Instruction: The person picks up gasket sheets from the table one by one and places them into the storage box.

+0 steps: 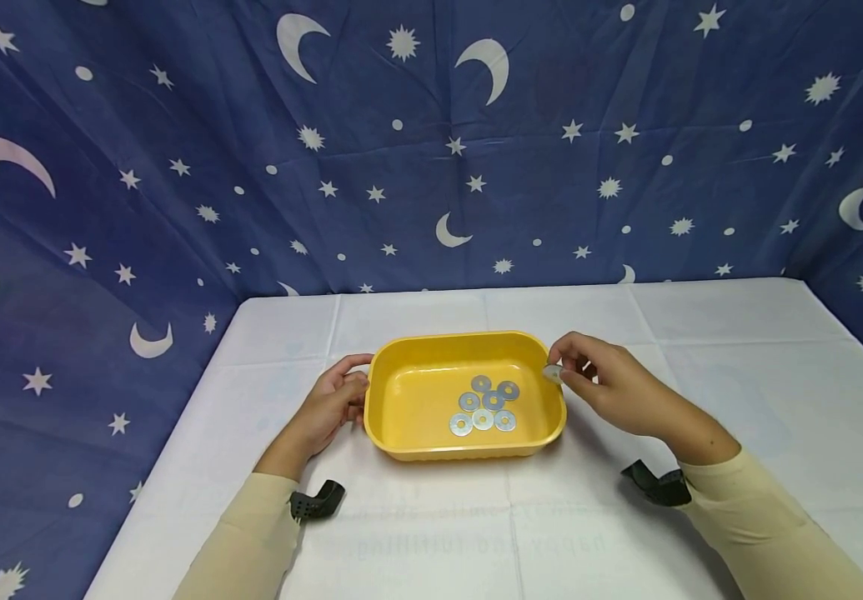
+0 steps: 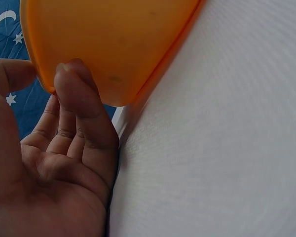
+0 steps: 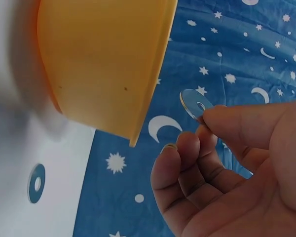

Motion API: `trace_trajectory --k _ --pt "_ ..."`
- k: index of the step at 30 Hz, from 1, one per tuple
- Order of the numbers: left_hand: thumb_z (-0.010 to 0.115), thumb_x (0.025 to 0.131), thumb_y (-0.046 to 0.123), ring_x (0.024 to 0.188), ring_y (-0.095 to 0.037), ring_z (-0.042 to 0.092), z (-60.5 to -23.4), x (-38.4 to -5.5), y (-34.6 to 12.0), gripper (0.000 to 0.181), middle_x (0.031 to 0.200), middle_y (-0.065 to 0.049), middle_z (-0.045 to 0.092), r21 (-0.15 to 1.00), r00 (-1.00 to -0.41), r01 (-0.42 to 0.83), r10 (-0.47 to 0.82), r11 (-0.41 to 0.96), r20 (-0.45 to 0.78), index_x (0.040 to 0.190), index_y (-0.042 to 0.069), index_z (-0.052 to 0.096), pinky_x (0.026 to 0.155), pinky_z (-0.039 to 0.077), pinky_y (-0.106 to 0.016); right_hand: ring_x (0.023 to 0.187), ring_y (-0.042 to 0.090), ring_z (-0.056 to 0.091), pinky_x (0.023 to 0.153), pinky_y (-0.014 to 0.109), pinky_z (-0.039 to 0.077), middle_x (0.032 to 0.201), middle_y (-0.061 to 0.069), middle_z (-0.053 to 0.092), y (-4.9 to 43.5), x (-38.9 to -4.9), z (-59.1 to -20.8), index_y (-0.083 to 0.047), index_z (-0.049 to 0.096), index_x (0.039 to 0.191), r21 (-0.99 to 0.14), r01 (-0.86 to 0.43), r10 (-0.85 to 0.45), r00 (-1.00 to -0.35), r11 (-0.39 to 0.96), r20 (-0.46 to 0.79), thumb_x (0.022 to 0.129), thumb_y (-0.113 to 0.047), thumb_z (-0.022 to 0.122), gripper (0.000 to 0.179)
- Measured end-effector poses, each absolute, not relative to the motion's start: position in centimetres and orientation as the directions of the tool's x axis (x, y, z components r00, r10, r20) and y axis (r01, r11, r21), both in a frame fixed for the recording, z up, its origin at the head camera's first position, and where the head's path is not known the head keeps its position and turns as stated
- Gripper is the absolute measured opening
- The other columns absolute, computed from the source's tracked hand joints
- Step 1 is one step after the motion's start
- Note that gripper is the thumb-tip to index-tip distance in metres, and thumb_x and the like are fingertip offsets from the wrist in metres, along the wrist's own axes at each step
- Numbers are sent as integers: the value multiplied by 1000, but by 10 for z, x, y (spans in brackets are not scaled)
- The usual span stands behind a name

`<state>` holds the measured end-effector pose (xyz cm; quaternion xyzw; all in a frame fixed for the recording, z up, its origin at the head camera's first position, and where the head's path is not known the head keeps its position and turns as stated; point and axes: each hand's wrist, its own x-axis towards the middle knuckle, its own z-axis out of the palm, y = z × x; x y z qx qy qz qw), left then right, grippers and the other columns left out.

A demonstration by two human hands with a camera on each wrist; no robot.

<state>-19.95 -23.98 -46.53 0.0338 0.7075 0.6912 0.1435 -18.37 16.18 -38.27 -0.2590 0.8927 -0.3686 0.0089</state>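
A yellow plastic basin (image 1: 416,454) with rounded corners sits on the white table. Flat metal washers (image 1: 483,419), several of them, lie in its right half, some overlapping. My left hand (image 1: 329,408) holds the basin's left end at the rim; in the left wrist view its fingertips touch the outer wall (image 2: 123,44). Just beyond the right rim, my right hand (image 1: 607,383) pinches one washer (image 3: 193,104) between thumb and finger, tilted and raised to about rim height. Another washer (image 3: 37,183) lies on the table by the basin in the right wrist view; the head view does not show it.
White cloth (image 1: 431,533) with faint printing covers the table. A dark blue curtain (image 1: 431,167) with moons and stars stands behind and at both sides. Each wrist carries a black strap mount (image 1: 318,502).
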Motion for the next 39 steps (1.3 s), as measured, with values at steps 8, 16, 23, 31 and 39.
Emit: trace_trajectory --k 8,16,23,31,39 --pt "51 98 13 65 -11 59 -469 -198 -237 49 92 1 62 986 -951 -167 261 27 -168 146 9 41 55 51 -21 78 13 57 69 24 53 85 -3 56 155 -177 -389 -9 63 111 -658 -446 -485 -864 607 138 92 0 66 21" --pt "51 99 12 63 -11 58 -469 -197 -238 48 92 1 62 987 -952 -162 262 18 -161 145 8 41 54 51 -21 74 9 54 63 21 50 84 -4 66 147 -182 -385 -11 72 100 -609 -503 -550 -825 614 127 87 0 72 16" --pt "52 100 15 64 -11 57 -466 -198 -238 49 92 -1 61 989 -948 -145 284 19 -144 146 7 40 55 51 -22 75 8 54 64 21 49 84 -5 67 142 -189 -381 -13 72 92 -573 -531 -604 -794 625 77 86 0 73 15" --pt "52 99 13 62 -11 57 -464 -198 -239 48 91 0 60 990 -950 -138 281 12 -136 146 7 40 54 51 -22 76 10 54 66 22 51 86 -4 66 130 -197 -377 -14 72 92 -504 -538 -633 -774 676 -23 86 1 72 16" --pt "52 99 13 62 -11 57 -463 -197 -242 48 90 0 60 990 -953 -139 271 2 -134 145 7 41 54 50 -21 74 10 51 69 22 48 77 -9 58 118 -199 -380 -15 73 86 -378 -648 -716 -696 661 -57 84 -3 77 13"
